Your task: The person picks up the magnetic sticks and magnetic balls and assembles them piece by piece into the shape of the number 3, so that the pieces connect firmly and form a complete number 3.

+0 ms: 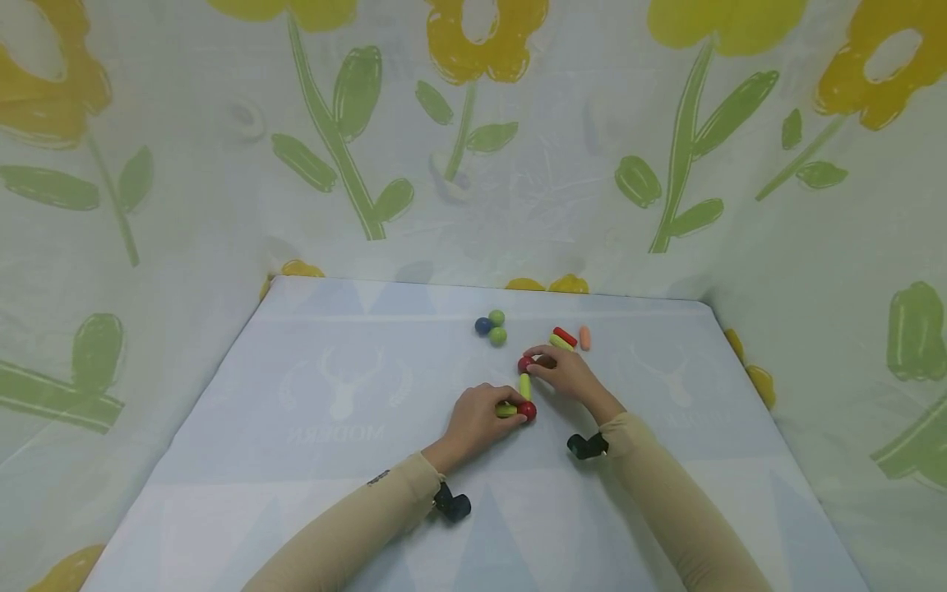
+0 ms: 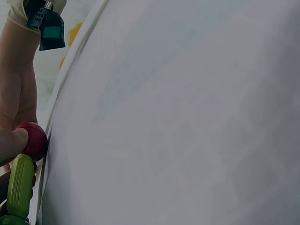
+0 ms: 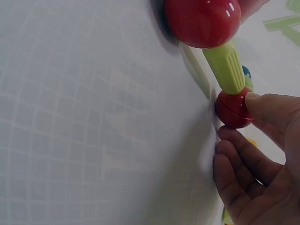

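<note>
My left hand [image 1: 481, 419] pinches the near red ball [image 1: 527, 411] between thumb and index finger. A yellow-green rod [image 1: 506, 409] lies between those fingers and meets that ball. From the same ball a second yellow-green rod [image 1: 525, 386] runs away from me to the far red ball [image 1: 524, 365]. My right hand [image 1: 568, 374] pinches this far ball with its thumb and fingers. The right wrist view shows the far ball [image 3: 234, 108] against the thumb, the joined rod [image 3: 225, 68] and the near ball [image 3: 204, 21].
Behind the hands sit a blue ball [image 1: 483, 326] and two green balls [image 1: 497, 335] in a cluster. Just past my right hand lie a red rod [image 1: 565, 336], a yellow-green rod [image 1: 560, 342] and an orange rod [image 1: 585, 338]. Flowered cloth [image 1: 518, 189] surrounds the table [image 1: 296, 493].
</note>
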Demonstrator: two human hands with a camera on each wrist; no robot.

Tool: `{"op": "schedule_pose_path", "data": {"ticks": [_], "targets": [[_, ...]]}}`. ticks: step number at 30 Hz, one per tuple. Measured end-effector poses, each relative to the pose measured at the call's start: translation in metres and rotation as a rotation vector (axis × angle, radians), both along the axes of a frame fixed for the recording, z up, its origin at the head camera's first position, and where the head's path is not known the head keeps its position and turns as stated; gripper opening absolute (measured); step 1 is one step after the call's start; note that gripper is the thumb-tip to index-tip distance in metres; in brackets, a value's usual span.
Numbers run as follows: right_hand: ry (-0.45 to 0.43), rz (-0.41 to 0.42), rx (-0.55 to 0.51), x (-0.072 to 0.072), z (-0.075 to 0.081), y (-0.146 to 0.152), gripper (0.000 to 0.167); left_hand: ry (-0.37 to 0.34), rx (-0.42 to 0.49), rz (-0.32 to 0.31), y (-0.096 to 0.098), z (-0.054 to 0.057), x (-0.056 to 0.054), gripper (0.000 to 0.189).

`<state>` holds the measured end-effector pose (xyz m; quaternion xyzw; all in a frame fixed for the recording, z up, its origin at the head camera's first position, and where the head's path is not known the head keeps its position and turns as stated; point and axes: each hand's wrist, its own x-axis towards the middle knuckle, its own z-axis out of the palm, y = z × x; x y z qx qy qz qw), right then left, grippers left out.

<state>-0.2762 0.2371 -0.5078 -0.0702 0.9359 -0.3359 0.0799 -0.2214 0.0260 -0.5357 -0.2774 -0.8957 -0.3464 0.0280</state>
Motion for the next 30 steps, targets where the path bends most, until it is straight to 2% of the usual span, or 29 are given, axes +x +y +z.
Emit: {"op": "schedule_pose_path", "data": {"ticks": [13, 23, 30], "targets": [[-0.019, 0.015, -0.024, 0.003, -0.0049, 0.0019, 0.032, -0.005, 0.012, -0.01, -0.0002, 0.001, 0.0006, 0.022], [0.03, 0.026, -0.056, 0.0042, -0.007, 0.0035, 0.029, 0.005, 0.007, -0.009, -0.0002, 0.0018, 0.0012, 0.023], [0.029, 0.03, -0.065, 0.004, -0.0064, 0.0022, 0.027, 0.011, 0.008, -0.003, -0.001, 0.0016, 0.0009, 0.023]]}}
